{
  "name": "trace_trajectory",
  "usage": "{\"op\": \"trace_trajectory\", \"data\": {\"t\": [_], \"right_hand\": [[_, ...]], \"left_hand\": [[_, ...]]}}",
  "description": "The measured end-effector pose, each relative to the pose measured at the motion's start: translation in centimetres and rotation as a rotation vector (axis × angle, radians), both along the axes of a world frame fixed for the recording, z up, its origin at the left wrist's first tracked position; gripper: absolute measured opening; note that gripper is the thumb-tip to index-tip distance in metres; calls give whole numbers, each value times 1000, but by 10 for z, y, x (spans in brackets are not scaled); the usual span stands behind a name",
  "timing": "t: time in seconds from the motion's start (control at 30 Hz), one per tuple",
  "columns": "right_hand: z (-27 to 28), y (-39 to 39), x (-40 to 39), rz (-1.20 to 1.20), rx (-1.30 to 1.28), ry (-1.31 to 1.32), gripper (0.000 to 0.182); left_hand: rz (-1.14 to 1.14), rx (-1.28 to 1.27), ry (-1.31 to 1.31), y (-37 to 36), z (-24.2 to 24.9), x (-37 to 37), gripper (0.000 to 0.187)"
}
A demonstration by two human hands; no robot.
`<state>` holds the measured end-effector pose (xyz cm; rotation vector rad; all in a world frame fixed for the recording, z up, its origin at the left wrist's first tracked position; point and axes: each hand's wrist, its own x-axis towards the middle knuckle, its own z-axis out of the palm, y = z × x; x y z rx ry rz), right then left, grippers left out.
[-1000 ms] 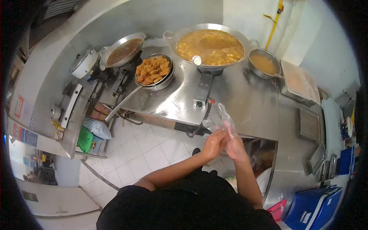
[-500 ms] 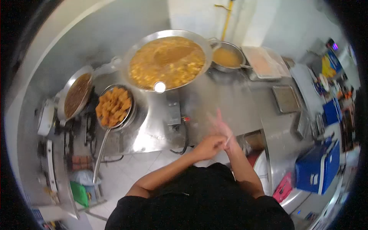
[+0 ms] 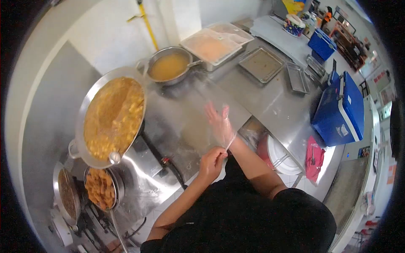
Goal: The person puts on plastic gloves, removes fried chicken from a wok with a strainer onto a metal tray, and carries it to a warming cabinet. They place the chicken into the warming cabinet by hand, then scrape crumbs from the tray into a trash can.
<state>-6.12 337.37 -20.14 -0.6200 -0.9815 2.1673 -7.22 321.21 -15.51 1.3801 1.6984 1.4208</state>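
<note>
My right hand (image 3: 220,126) wears a clear plastic glove, its fingers spread and holding nothing, above the steel counter (image 3: 190,126). At its wrist, my bare left hand (image 3: 212,163) pinches the cuff of the glove. To the left, a large wok (image 3: 114,116) holds bubbling oil with yellowish pieces frying. Below the wok, browned fried pieces (image 3: 100,188) lie in a long-handled strainer. A pot of yellowish liquid (image 3: 169,66) stands at the back of the counter.
A lidded tray (image 3: 213,45) and an empty metal tray (image 3: 262,64) are at the back. On the right are a blue cooler (image 3: 341,110), a pink cloth (image 3: 314,159) and a white-lidded container (image 3: 284,156). Another dark-filled wok (image 3: 67,196) is at lower left.
The view has swung right, so the wok and strainer now appear further left. My left hand has shifted from the gloved wrist area to a pinch on the cuff, drawn slightly away.
</note>
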Motion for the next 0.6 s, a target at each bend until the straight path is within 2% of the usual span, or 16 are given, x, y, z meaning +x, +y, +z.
{"op": "trace_trajectory", "data": {"t": [0.03, 0.1, 0.13, 0.17, 0.23, 0.27, 0.33, 0.4, 0.47, 0.53, 0.57, 0.6], "right_hand": [[-3, 12, 3, -80, -90, 114, 72], [-3, 55, 14, -148, -218, 111, 63], [6, 102, 22, -128, -254, -7, 58], [13, 152, 33, -106, -287, -125, 54], [-44, 262, 56, -420, -139, -288, 53], [-71, 316, 72, -513, -122, -496, 43], [-155, 404, 96, -843, 133, -1079, 26], [-180, 453, 109, -900, 213, -1360, 20], [-153, 468, 123, -535, -161, -1181, 22], [-221, 504, 140, 63, 454, -1674, 24], [-248, 519, 148, 402, 799, -1841, 26], [-252, 500, 165, 235, 1183, -1743, 27]], "left_hand": [[-4, 8, -18, 14, -1, 4, 7], [-311, -54, 39, 43, -33, 7, 7], [-456, -82, 69, 58, -50, 7, 6], [-435, -108, 99, 68, -63, 10, 5], [-399, -159, 165, 86, -84, 15, 4], [-258, -199, 115, 98, -88, 4, 6], [37, -282, 9, 110, -90, -32, 9], [259, -437, 30, 116, -85, -69, 13], [408, -424, 64, 113, -71, -88, 19], [502, -424, 41, 92, -79, -94, 23], [542, -460, 28, 82, -79, -91, 22], [555, -526, 21, 67, -80, -86, 21]]}}
